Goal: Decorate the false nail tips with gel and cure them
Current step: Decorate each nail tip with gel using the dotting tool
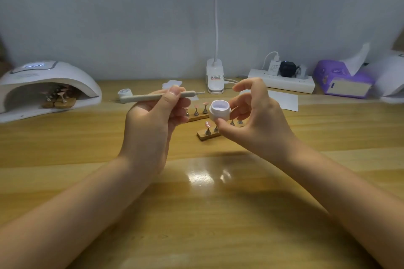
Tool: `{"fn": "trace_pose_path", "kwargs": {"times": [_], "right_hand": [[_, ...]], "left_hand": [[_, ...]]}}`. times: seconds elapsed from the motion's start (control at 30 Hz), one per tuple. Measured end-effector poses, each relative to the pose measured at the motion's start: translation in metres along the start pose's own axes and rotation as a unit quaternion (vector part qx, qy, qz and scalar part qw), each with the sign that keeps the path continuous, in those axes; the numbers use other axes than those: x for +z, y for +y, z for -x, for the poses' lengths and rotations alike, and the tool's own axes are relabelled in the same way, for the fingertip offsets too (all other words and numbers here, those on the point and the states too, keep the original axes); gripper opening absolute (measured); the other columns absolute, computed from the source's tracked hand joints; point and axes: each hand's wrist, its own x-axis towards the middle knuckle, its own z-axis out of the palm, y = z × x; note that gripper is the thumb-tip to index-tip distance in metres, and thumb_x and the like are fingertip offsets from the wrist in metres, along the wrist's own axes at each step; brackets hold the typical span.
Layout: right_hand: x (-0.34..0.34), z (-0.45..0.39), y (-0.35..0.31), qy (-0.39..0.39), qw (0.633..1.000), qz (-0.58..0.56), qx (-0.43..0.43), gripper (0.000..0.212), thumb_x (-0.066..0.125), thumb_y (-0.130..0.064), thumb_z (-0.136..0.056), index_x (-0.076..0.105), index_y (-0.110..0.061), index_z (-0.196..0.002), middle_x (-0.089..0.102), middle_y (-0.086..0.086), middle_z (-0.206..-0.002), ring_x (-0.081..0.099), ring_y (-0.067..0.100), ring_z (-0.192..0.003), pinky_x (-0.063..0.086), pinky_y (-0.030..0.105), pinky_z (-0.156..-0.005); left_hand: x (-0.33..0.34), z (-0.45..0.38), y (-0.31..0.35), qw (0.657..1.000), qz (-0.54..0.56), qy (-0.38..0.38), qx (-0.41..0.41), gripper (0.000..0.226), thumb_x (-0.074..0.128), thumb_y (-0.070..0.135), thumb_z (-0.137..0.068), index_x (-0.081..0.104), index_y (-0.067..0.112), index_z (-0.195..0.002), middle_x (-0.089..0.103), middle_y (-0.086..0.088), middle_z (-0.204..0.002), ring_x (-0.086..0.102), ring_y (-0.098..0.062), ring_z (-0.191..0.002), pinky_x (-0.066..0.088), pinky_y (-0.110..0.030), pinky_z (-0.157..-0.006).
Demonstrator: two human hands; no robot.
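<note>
Wooden surface (87, 142) against a pale wall; items as follows. Curing lamps: one plainly seen, white, domed, far left (47, 85), sheltering two wooden stands of nail tips (59, 98); part of another white housing at the right edge. Wooden stands in the open: two (208, 134), near the middle, each carrying small metal holders, several topped with pink nail tips (205, 105); the exact count is hidden by the hands. Gel pots: two; one small white pot, closed, lying behind the left hand (125, 93); one open white pot (219, 112), mouth facing up and toward the camera, pinched by the right hand (258, 122) between thumb below and curled fingers at its far side. Dotting pens: one (150, 96), long axis running left to right, ball tip pointing right, clamped between left hand (153, 129) thumb and fingers near mid-shaft, tip just above and left of the open pot, not touching it. Also: clip lamp base, power strip, purple tissue box.
</note>
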Motion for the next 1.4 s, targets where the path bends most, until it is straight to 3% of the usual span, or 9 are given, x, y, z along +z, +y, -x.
{"fn": "trace_pose_path", "kwargs": {"times": [0.17,0.3,0.53,0.63,0.8,0.93,1.13,1.3,1.4], "right_hand": [[-0.004,-0.002,0.011,0.021,0.999,0.035,0.013,0.063,0.079,-0.035,-0.074,0.04,-0.015,-0.119,0.058,-0.008,-0.09,0.061,0.008,-0.076,0.057,0.027,-0.066],[-0.014,-0.008,0.027,0.057,0.995,0.059,0.054,0.059,0.076,-0.039,-0.078,0.04,-0.016,-0.118,0.058,-0.005,-0.09,0.059,0.012,-0.08,0.054,0.031,-0.068],[-0.03,-0.012,0.071,0.052,0.966,-0.002,0.255,0.064,0.076,-0.043,-0.076,0.038,-0.02,-0.121,0.061,-0.01,-0.088,0.059,0.011,-0.088,0.048,0.032,-0.076],[-0.03,-0.008,0.085,0.037,0.959,0.016,0.281,0.066,0.077,-0.041,-0.076,0.038,-0.018,-0.124,0.058,-0.012,-0.084,0.058,0.011,-0.088,0.047,0.034,-0.079],[-0.029,-0.004,0.096,0.015,0.956,0.083,0.281,0.065,0.077,-0.038,-0.076,0.038,-0.019,-0.125,0.054,-0.017,-0.085,0.056,0.017,-0.096,0.049,0.04,-0.084],[-0.028,-0.002,0.099,-0.004,0.956,0.085,0.28,0.06,0.078,-0.036,-0.076,0.043,-0.02,-0.122,0.065,-0.005,-0.105,0.056,0.018,-0.101,0.044,0.033,-0.079],[-0.025,-0.003,0.087,0.005,0.954,0.17,0.248,0.064,0.071,-0.039,-0.078,0.042,-0.016,-0.131,0.054,0.003,-0.129,0.042,0.026,-0.123,0.038,0.038,-0.097],[-0.021,-0.003,0.061,0.031,0.933,0.354,0.045,0.041,0.06,-0.043,-0.079,0.06,-0.011,-0.104,0.06,0.006,-0.095,0.052,0.027,-0.088,0.041,0.037,-0.075],[-0.013,-0.001,0.05,-0.046,0.925,0.369,0.079,0.039,0.052,-0.052,-0.084,0.065,-0.015,-0.083,0.061,-0.001,-0.074,0.057,0.021,-0.072,0.048,0.031,-0.063]], "left_hand": [[-0.001,-0.003,-0.002,0.993,0.072,0.03,-0.093,0.02,0.061,0.023,-0.093,0.071,0.013,-0.079,0.069,0.0,-0.07,0.063,-0.008,-0.063,0.054,-0.021,-0.058],[-0.002,-0.004,-0.005,0.993,0.07,0.01,-0.09,0.016,0.057,0.019,-0.095,0.069,0.009,-0.091,0.07,-0.001,-0.071,0.064,-0.008,-0.063,0.053,-0.02,-0.057],[-0.005,0.001,-0.014,0.996,0.039,-0.021,-0.081,0.014,0.054,0.01,-0.095,0.067,0.008,-0.098,0.069,-0.004,-0.074,0.065,-0.012,-0.069,0.054,-0.022,-0.06],[-0.004,0.003,-0.017,0.996,0.029,-0.029,-0.077,0.013,0.054,0.009,-0.095,0.067,0.008,-0.096,0.069,-0.004,-0.073,0.064,-0.012,-0.067,0.054,-0.022,-0.06],[-0.005,0.004,-0.02,0.996,0.023,-0.027,-0.081,0.013,0.054,0.008,-0.095,0.067,0.008,-0.096,0.069,-0.004,-0.072,0.064,-0.012,-0.066,0.054,-0.022,-0.061],[-0.007,0.002,-0.022,0.996,0.026,-0.02,-0.083,0.013,0.054,0.009,-0.094,0.067,0.008,-0.096,0.069,-0.004,-0.072,0.064,-0.012,-0.067,0.055,-0.022,-0.061],[-0.01,-0.001,-0.025,0.995,0.028,-0.001,-0.091,0.013,0.054,0.01,-0.095,0.067,0.009,-0.095,0.068,-0.004,-0.071,0.065,-0.011,-0.066,0.054,-0.023,-0.059],[-0.01,-0.002,-0.025,0.995,0.034,0.002,-0.097,0.014,0.053,0.009,-0.095,0.067,0.009,-0.095,0.068,-0.004,-0.071,0.065,-0.012,-0.067,0.054,-0.023,-0.059],[-0.01,-0.002,-0.025,0.995,0.035,0.0,-0.095,0.014,0.052,0.008,-0.095,0.066,0.008,-0.096,0.068,-0.004,-0.071,0.065,-0.012,-0.068,0.055,-0.023,-0.06]]}}
